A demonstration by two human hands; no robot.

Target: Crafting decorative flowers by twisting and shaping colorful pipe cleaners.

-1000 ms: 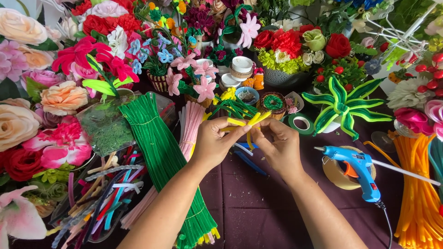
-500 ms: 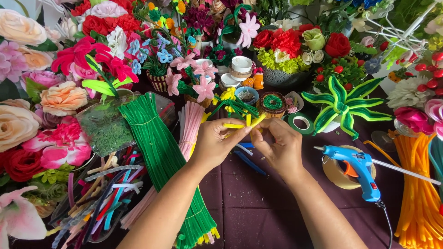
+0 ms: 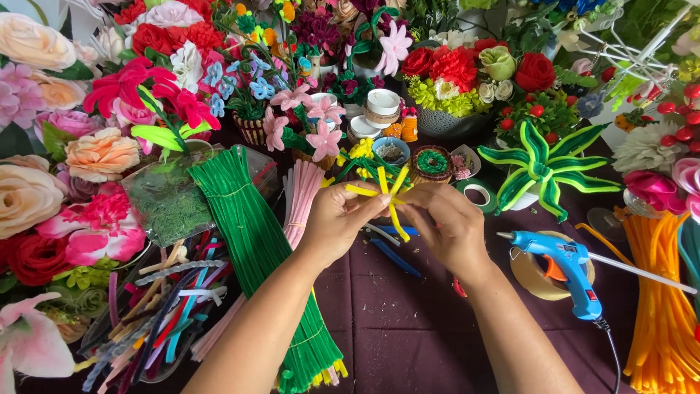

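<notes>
both hands, left (image 3: 337,222) & right (image 3: 446,222), pinch yellow stems (image 3: 385,195) above maroon cloth (image 3: 386,321). free room only in cloth centre; green stem bundle (image 3: 255,241) at left, blue glue gun (image 3: 565,266) at right, tape roll (image 3: 477,195) behind.

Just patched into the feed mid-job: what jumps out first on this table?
Dead centre, the left hand and right hand pinch yellow pipe cleaners together. A thick green pipe-cleaner bundle runs down beside the left arm, and a blue glue gun lies to the right.
</notes>
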